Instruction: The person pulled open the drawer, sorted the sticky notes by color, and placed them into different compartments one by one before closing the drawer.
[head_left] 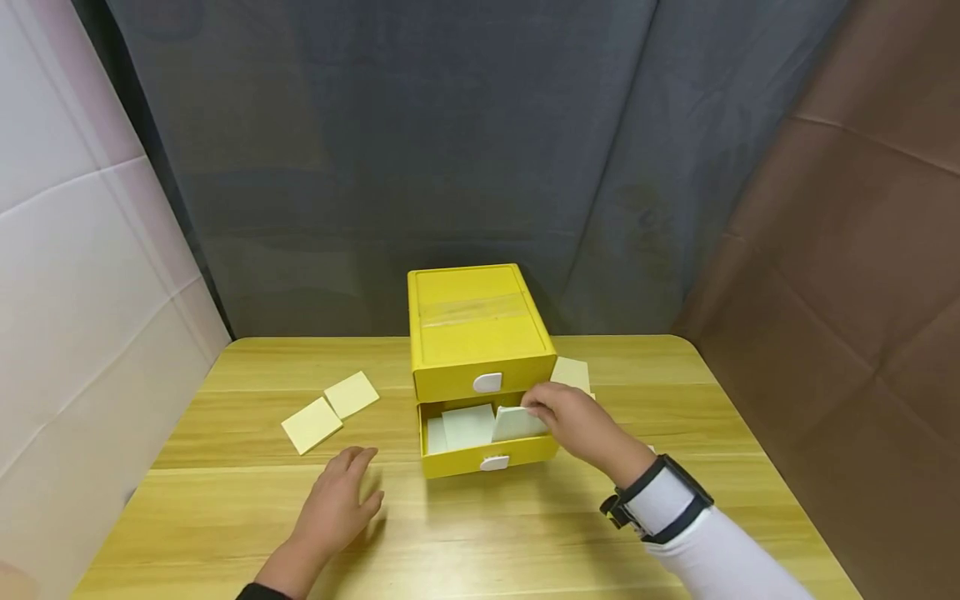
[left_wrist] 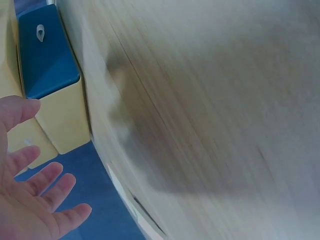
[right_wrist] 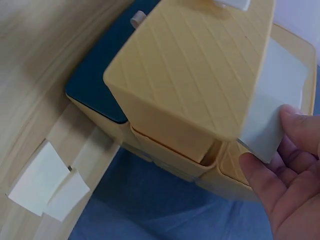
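Note:
A yellow two-drawer box stands mid-table, its lower drawer pulled out with pale note pads inside. My right hand pinches one pale pad at the drawer's right end; the same pad shows between thumb and fingers in the right wrist view, beside the box. My left hand rests flat on the table left of the drawer, fingers spread, holding nothing. In the left wrist view the left hand is open near the box.
Two pale yellow pads lie on the wooden table left of the box; another pad lies to its right, behind my right hand. Grey and brown cloth hangs behind the table. Two pads appear on the table in the right wrist view.

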